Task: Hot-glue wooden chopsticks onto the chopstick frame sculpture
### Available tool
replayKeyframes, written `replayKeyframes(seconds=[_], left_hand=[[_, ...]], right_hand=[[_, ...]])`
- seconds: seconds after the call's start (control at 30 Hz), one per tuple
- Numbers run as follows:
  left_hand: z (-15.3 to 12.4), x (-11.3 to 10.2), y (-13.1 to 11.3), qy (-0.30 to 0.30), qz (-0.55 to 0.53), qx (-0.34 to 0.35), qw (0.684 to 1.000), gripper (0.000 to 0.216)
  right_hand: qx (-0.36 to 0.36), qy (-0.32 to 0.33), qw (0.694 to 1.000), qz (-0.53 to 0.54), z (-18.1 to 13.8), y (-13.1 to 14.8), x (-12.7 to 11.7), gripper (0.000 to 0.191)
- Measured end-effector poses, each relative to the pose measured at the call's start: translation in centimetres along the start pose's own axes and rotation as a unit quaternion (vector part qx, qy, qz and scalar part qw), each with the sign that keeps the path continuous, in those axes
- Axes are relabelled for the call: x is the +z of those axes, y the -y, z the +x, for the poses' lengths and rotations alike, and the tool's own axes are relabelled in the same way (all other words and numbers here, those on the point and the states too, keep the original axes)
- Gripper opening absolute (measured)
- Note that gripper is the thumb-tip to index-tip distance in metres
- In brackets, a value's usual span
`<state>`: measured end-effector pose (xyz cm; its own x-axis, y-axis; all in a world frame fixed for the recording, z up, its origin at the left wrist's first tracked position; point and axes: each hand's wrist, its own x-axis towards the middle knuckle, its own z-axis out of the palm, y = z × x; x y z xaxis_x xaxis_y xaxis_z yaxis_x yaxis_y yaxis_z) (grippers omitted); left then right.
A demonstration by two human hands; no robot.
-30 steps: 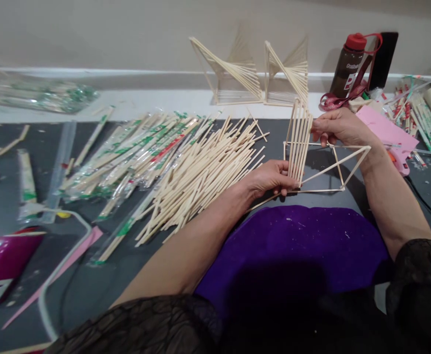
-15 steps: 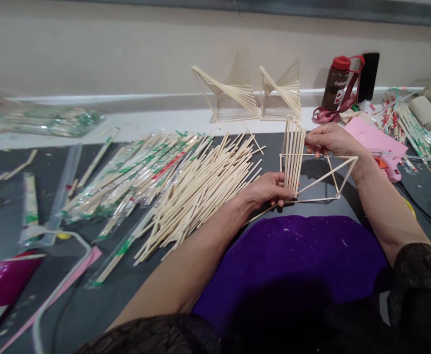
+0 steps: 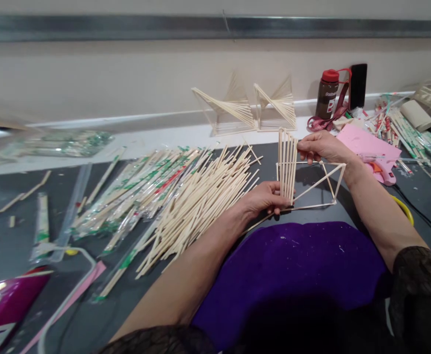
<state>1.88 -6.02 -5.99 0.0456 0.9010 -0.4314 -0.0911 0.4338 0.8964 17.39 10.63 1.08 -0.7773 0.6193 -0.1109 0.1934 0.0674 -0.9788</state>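
A frame built of thin wooden chopsticks (image 3: 314, 187) stands on the dark table over the purple rounded surface's far edge. Its left side carries a row of upright chopsticks (image 3: 288, 169), set close together. My left hand (image 3: 270, 196) is closed around the bottom of that row, the thumb in front. Up by the row's top right edge, my right hand (image 3: 317, 146) pinches the outermost stick with thumb and fingertips; the exact contact is partly hidden. Left of the frame lies a large pile of loose chopsticks (image 3: 200, 201).
Two finished-looking twisted chopstick pieces (image 3: 233, 109) lean at the wall. Wrapped chopsticks (image 3: 138, 187) lie left of the pile. A red-capped bottle (image 3: 326, 96), a pink glue gun (image 3: 383, 173) with a black cable, and pink paper (image 3: 366, 142) are at right. A magenta case (image 3: 12, 307) sits front left.
The view has tilted up and shifted, so the scene sits lower. Both hands keep nearly the same hold on the chopstick frame.
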Motion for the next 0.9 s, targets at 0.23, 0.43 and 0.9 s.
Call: replayKeyframes(seconds=[0.23, 0.43, 0.9], left_hand=[[0.2, -0.3, 0.3, 0.012, -0.014, 0.008, 1.000, 0.031], [0.1, -0.1, 0.1, 0.000, -0.027, 0.007, 1.000, 0.030], [-4.5, -1.1, -5.6, -0.224, 0.027, 0.166, 0.960, 0.016]], right_hand=[[-0.006, 0.010, 1.000, 0.004, 0.2, -0.2, 0.2, 0.019], [-0.042, -0.042, 0.998, 0.004, 0.0, -0.1, -1.3, 0.011], [-0.491, -0.373, 0.773, -0.152, -8.5, 7.8, 0.6, 0.010]])
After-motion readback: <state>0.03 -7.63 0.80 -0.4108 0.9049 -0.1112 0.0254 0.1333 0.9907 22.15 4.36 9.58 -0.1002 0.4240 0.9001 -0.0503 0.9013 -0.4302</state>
